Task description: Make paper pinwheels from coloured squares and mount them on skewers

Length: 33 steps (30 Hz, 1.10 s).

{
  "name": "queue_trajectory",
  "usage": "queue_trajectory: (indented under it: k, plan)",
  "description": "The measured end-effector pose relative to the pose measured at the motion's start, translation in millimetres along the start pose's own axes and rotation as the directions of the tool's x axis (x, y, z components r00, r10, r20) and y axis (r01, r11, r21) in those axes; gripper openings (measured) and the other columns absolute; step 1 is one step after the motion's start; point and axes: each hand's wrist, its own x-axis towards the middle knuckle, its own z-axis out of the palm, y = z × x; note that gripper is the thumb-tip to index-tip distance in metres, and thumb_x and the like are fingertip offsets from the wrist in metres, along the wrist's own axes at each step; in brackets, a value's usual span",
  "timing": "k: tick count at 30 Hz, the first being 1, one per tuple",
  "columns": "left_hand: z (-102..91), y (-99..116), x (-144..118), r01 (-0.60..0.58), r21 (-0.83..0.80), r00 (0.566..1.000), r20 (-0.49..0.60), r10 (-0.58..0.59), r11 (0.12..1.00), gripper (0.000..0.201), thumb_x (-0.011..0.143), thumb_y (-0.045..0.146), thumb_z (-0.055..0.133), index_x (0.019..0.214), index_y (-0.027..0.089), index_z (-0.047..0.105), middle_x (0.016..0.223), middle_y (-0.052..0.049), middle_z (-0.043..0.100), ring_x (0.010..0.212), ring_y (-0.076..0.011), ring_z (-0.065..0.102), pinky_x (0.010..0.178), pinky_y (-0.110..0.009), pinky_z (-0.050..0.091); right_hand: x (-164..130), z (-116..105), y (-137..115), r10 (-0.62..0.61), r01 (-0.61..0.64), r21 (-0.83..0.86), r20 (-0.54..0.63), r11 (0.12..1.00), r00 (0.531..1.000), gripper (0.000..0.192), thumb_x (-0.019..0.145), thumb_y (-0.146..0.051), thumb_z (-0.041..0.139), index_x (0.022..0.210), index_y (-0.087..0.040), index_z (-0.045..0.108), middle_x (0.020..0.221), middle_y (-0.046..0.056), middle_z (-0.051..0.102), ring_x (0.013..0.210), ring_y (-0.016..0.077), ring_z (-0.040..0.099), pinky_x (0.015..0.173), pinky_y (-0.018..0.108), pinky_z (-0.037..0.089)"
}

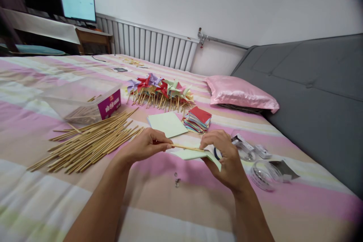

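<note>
Pinching a thin bamboo stick (185, 147) with the left hand (144, 146) over the striped bedspread (170, 204), fingers closed tight on its end, right hand (227, 159) curled around the other end plus a pale green folded paper (195, 155), loose sticks pile (90, 141) just left.

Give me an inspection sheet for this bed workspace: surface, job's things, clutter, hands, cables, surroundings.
Surface: striped bedsheet, pink, cream and tan.
Job's things: wooden stick held between both hands; pale green paper at its right end.
Clutter: loose stick pile, clear plastic tub, finished pinwheels, coloured paper stack, green sheet, tape rolls, small pins.
Hands: left hand pinches the stick; right hand grips stick tip and paper.
Cables: one thin cable on the far sheet.
Surroundings: pink pillow, grey headboard, radiator, monitor.
</note>
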Motion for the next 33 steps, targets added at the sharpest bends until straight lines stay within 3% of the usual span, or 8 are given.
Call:
queue_trajectory:
  k: [9,11,13,15,17,23,29,33]
  plan:
    - [1.1,2.9,0.3,0.028,-0.025,1.0,0.014,-0.028,0.999,0.025,0.078,0.034,0.057,0.074,0.014,0.071,0.061,-0.002,0.058,0.056,-0.0108,0.047,0.051,-0.021,0.033,-2.5,3.6,3.6,0.029,-0.029,-0.016,0.007,0.999,1.0,0.007,0.079,-0.021,0.06,0.079,-0.021,0.053,0.081,0.002,0.06,0.085,0.0197,0.053,0.079,0.037,0.036]
    - [3.0,3.1,1.2,0.063,-0.062,0.998,0.019,-0.062,0.996,0.026,0.079,0.035,0.056,0.075,0.014,0.07,0.062,-0.002,0.057,0.056,-0.0108,0.046,0.052,-0.021,0.032,-2.8,5.5,4.5,0.074,-0.074,-0.021,-0.034,0.997,0.997,0.007,0.079,-0.024,0.06,0.08,-0.021,0.054,0.082,0.002,0.06,0.086,0.0198,0.054,0.08,0.037,0.037]
    - [5.5,1.5,2.0,0.101,-0.108,0.995,0.016,-0.1,0.989,0.027,0.08,0.036,0.054,0.074,0.014,0.069,0.063,-0.001,0.058,0.058,-0.0108,0.044,0.054,-0.022,0.032,-2.7,7.2,6.2,0.172,-0.172,0.012,-0.103,0.985,0.98,0.02,0.076,-0.03,0.065,0.091,-0.022,0.056,0.091,0.004,0.061,0.09,0.021,0.054,0.082,0.038,0.039]
    - [7.9,-1.6,2.7,0.134,-0.165,0.991,-0.007,-0.137,0.977,0.028,0.081,0.038,0.053,0.074,0.015,0.068,0.065,-0.001,0.057,0.06,-0.0109,0.043,0.056,-0.022,0.031,-2.2,8.3,9.3,0.286,-0.271,0.104,-0.182,0.957,0.941,0.046,0.069,-0.036,0.071,0.107,-0.022,0.052,0.104,0.007,0.059,0.097,0.0226,0.054,0.085,0.038,0.041]
    - [9.9,-4.7,3.6,0.166,-0.238,0.983,-0.039,-0.18,0.957,0.029,0.081,0.039,0.053,0.077,0.015,0.068,0.066,-0.001,0.055,0.062,-0.0112,0.042,0.056,-0.022,0.03,-2.0,9.2,13.8,0.367,-0.319,0.21,-0.257,0.924,0.894,0.059,0.067,-0.039,0.072,0.117,-0.021,0.047,0.113,0.009,0.057,0.103,0.023,0.053,0.089,0.04,0.041]
    - [22.1,-1.5,11.1,0.199,-0.464,0.968,-0.045,-0.247,0.864,0.028,0.08,0.038,0.053,0.086,0.013,0.065,0.065,0.001,0.049,0.057,-0.0085,0.036,0.054,-0.022,0.027,-3.8,15.0,25.5,0.584,-0.404,0.437,-0.446,0.803,0.678,0.034,0.08,-0.04,0.057,0.105,-0.018,0.058,0.095,0.007,0.063,0.088,0.0196,0.059,0.082,0.038,0.046]
    - [48.4,9.3,22.7,0.203,-0.466,0.971,-0.016,-0.238,0.861,0.026,0.08,0.033,0.052,0.087,0.013,0.065,0.066,0.0,0.049,0.058,-0.0094,0.035,0.054,-0.023,0.026,-1.2,14.7,24.7,0.609,-0.412,0.448,-0.561,0.793,0.561,0.032,0.079,-0.04,0.058,0.1,-0.016,0.063,0.086,0.006,0.065,0.08,0.0175,0.061,0.074,0.032,0.048]
    - [54.8,11.4,24.9,0.194,-0.439,0.975,-0.009,-0.22,0.877,0.026,0.079,0.035,0.052,0.086,0.013,0.065,0.067,0.0,0.05,0.06,-0.01,0.036,0.056,-0.023,0.027,-2.0,13.0,29.6,0.628,-0.412,0.474,-0.61,0.778,0.484,0.027,0.074,-0.038,0.063,0.087,-0.014,0.066,0.077,0.006,0.067,0.072,0.0171,0.061,0.068,0.031,0.048]
